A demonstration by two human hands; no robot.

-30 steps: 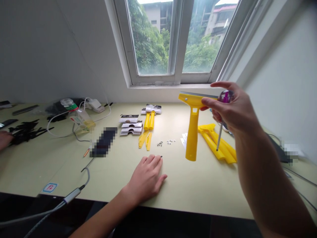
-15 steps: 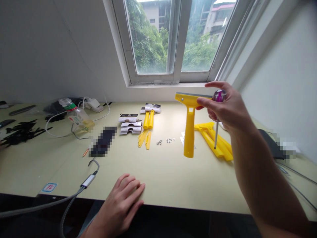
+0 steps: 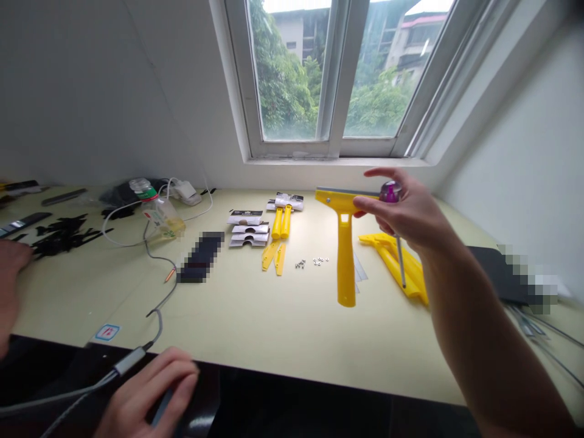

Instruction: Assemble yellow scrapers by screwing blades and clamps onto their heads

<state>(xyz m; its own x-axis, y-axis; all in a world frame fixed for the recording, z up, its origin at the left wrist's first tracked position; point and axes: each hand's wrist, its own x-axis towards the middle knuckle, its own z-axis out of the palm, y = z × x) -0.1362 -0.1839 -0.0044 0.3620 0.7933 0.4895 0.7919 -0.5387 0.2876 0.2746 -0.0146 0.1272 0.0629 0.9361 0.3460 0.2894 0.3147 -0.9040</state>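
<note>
My right hand is raised over the table, pinching the head of a yellow scraper. The scraper hangs upright, handle down, a grey strip along its top edge. The same hand also holds a screwdriver with a clear and purple handle, its shaft pointing down. Behind it lie several yellow scraper handles. My left hand is at the front edge with fingers curled; a grey-blue strip shows between thumb and fingers, which I cannot make out. Beside it runs a grey cable with a metal connector.
Mid-table lie screws, nuts, yellow flat pieces, clear sheets and packaged scrapers. A blurred dark phone-like object, a bottle and black strips are leftward. Another person's hand enters at left.
My left hand has moved from the tabletop down and left past the front edge, its fingers curling. The cable connector has shifted down-left. My right hand still holds the scraper and screwdriver, slightly lower.
</note>
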